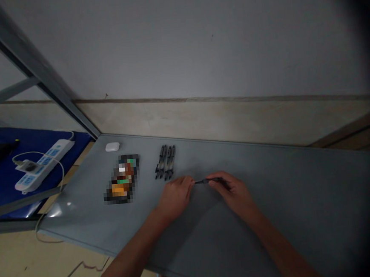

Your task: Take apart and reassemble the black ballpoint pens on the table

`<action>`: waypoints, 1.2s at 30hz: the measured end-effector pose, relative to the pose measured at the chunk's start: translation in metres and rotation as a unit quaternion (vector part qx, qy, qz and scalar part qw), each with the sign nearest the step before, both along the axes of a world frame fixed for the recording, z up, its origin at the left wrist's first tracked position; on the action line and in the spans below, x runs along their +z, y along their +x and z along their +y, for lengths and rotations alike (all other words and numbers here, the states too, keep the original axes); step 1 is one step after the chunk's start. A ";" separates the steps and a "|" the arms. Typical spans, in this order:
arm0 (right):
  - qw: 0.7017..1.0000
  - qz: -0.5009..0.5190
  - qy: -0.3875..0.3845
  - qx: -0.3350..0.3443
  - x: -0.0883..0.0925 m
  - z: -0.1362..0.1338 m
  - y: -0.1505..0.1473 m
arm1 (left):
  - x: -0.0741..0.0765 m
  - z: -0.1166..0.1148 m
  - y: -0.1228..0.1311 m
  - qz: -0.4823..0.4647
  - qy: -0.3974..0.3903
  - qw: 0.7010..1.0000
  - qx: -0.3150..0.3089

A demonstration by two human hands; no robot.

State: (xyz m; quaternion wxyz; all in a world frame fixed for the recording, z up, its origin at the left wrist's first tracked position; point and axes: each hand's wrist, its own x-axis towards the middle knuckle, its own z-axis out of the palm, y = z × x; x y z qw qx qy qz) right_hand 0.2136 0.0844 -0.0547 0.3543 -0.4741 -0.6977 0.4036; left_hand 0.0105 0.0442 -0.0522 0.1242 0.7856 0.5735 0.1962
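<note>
Between my two hands a dark pen (202, 181) is held level, a little above the grey tabletop. My left hand (177, 196) is closed, its fingertips pinching the pen's left end. Around the right part of the pen, the fingers and thumb of my right hand (232, 191) are closed. Both pen ends are partly hidden by fingers. Just beyond my left hand, several dark pens with clear barrels (165, 162) lie side by side in a row.
A pixelated dark rectangular object (123, 180) and a small white case (112, 146) lie on the grey table (292, 198) to the left. Past a metal frame bar (61, 107), a white power strip (46, 164) with a plugged-in charger rests on a blue surface. A wall stands behind.
</note>
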 end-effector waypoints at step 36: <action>0.996 -0.002 0.001 0.093 0.013 -0.007 -0.002 | 0.009 -0.004 0.001 0.078 -0.059 0.995 -0.015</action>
